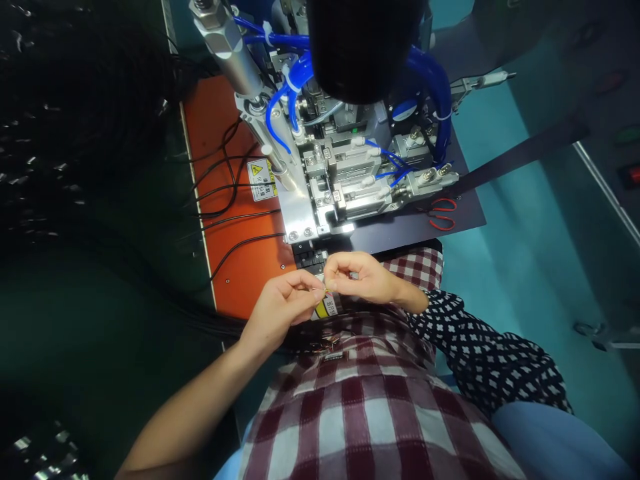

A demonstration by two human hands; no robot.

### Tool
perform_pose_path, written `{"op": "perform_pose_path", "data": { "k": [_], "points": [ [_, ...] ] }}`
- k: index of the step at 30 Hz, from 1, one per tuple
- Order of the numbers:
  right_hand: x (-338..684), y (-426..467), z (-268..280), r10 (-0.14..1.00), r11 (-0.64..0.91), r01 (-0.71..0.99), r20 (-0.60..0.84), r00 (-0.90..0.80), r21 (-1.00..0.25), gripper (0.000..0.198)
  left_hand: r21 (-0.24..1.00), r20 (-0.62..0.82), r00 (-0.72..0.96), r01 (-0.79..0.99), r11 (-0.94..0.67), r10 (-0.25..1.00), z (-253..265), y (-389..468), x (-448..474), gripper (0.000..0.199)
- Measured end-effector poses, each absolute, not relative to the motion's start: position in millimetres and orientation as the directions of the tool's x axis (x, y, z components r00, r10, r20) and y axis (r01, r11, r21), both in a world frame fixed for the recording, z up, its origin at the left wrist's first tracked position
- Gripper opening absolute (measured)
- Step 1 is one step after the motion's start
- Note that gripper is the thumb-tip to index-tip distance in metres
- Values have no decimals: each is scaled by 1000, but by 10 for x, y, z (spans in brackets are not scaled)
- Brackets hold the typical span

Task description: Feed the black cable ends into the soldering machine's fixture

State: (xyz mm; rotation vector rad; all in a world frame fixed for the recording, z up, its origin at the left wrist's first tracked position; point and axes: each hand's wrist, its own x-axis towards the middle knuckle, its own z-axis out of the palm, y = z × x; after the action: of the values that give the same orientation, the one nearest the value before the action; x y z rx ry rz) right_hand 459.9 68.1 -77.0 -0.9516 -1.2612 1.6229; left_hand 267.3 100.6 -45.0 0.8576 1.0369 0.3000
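Observation:
My left hand [283,307] and my right hand [363,277] meet in front of the machine, both closed in a pinch with fingertips almost touching. Between them shows a bit of thin coloured wire [328,290], yellowish and reddish, partly hidden by the fingers. Below the hands, a bundle of black cables [235,327] runs in from the left across my lap, with thin loose wire ends [330,343] on the checked apron [370,400]. Just beyond my fingertips is a small black metal fixture [307,253] at the machine's front.
A machine with metal slides [365,200] and blue air tubes [300,73] stands ahead on an orange plate [240,267]. A dark round cover [367,47] overhangs it. Red-handled scissors [443,215] lie on the grey plate [400,233]. A heap of black cables [90,120] fills the left.

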Motion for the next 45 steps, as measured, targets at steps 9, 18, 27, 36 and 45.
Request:
{"op": "perform_pose_path", "data": {
  "k": [9, 18, 27, 36, 45],
  "points": [
    [4575, 663, -766, 972, -47, -29, -39, -233, -998, 16, 781, -594, 433, 110, 615, 678, -484, 974, 2699, 22],
    [4426, 499, -735, 998, 62, 173, 60, -17, -983, 11, 786, -595, 418, 124, 606, 686, -483, 980, 2705, 22],
    [4503, 482, -672, 998, 64, 278, 60, -22, -958, 9, 761, -624, 427, 142, 633, 654, -478, 995, 2716, 26],
    [4452, 480, -650, 994, 106, 331, 94, -52, -938, 9, 787, -598, 447, 168, 594, 665, -483, 987, 2690, 24],
    [4428, 466, -763, 998, -66, 180, -64, 17, -981, 11, 781, -608, 445, 188, 596, 657, -484, 995, 2700, 24]
  ]
}}
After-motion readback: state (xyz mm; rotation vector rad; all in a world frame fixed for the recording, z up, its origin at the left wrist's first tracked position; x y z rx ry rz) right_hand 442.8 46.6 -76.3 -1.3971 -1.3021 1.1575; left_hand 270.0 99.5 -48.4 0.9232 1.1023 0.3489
